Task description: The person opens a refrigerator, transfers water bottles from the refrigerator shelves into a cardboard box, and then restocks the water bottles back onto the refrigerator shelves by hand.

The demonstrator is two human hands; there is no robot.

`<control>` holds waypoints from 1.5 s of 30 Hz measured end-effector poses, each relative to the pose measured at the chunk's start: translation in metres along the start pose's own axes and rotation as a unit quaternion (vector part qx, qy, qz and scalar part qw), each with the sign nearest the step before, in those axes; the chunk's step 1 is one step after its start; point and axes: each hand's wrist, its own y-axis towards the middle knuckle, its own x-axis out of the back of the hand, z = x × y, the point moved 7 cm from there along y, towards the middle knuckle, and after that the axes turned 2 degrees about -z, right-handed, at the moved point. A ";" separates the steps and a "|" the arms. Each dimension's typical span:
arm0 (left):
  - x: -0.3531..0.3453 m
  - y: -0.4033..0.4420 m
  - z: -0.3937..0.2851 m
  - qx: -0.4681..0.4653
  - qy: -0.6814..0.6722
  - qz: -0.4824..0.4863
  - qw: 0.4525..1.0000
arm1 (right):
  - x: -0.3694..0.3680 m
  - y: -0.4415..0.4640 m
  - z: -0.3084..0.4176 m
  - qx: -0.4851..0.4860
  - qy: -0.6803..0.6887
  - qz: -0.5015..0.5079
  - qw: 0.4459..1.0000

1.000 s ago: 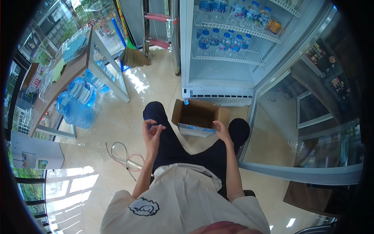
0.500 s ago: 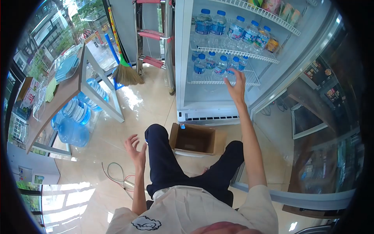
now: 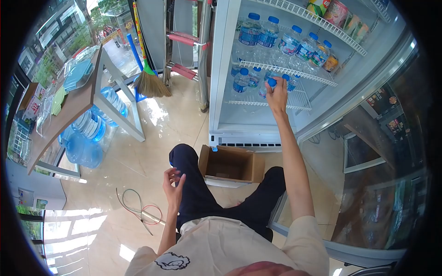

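Right hand (image 3: 277,96) at blue-capped bottle (image 3: 271,83) on far lower fridge shelf (image 3: 299,102); cannot tell whether fingers pinch cap. Left hand (image 3: 173,182) bare, fingers loosely spread, near left knee (image 3: 184,154). Cardboard box (image 3: 258,168) between knees.

bottles (image 3: 290,41) on shelves (image 3: 294,74) in fridge (image 3: 220,83) | box (image 3: 258,168) before fridge | jugs (image 3: 85,154) under table (image 3: 83,100), left | broom (image 3: 154,86) between table, ladder (image 3: 183,71)

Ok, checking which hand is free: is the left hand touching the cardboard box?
Apart. The head view shows the left hand with the dark trouser leg visible between it and the cardboard box.
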 end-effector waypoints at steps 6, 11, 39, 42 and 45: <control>-0.053 -0.004 -0.047 -0.005 -0.021 0.072 0.997 | 0.096 -0.084 0.031 0.012 0.106 -0.144 0.984; -0.148 0.024 -0.107 -0.190 0.061 0.157 0.967 | 0.135 -0.205 0.041 -0.086 0.150 -0.135 0.976; -0.286 0.166 -0.211 -0.451 0.340 0.130 0.815 | -0.028 -0.467 -0.052 -0.218 0.008 0.360 0.907; -0.252 0.136 -0.206 -0.474 0.277 0.127 0.826 | -0.029 -0.466 -0.047 -0.230 -0.012 0.374 0.898; -0.203 0.098 -0.198 -0.469 0.192 0.114 0.854 | -0.052 -0.480 -0.062 -0.229 -0.054 0.417 0.878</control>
